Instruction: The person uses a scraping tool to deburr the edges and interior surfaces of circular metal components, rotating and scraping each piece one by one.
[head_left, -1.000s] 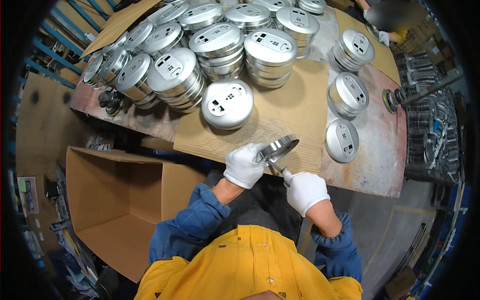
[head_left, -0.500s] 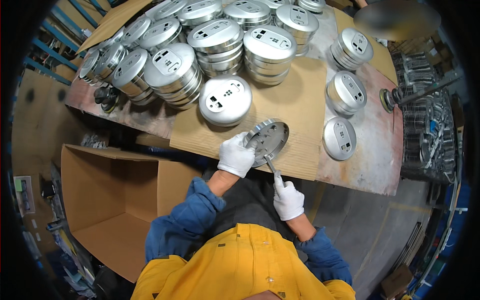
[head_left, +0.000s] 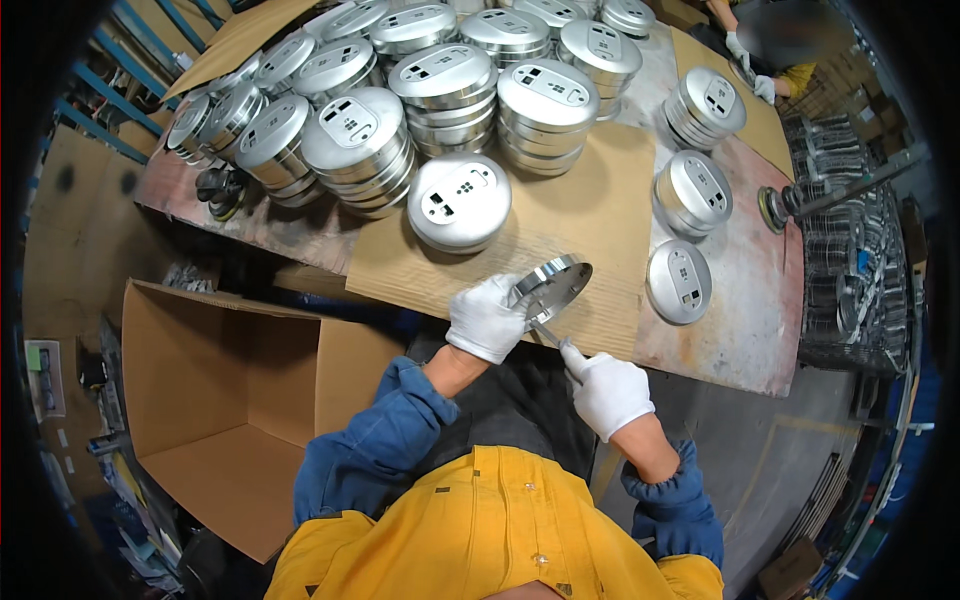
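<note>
The left hand (head_left: 487, 318), white-gloved with its fingers closed on the rim, holds a round metal cover (head_left: 563, 290) tilted above the table's (head_left: 745, 325) near edge, while the right hand (head_left: 610, 393) is wrapped around a slim metal tool (head_left: 546, 333) (its tip is at the cover's lower side, though I cannot tell whether it touches). Beyond the hands, 1 shiny lid (head_left: 460, 204) lies on a cardboard sheet (head_left: 612, 215), with stacks of similar ones crowding toward the far left corner. Near the table's right edge, 1 flat disc (head_left: 680, 283) sits nearest, with 2 piles (head_left: 693, 192) behind it.
</note>
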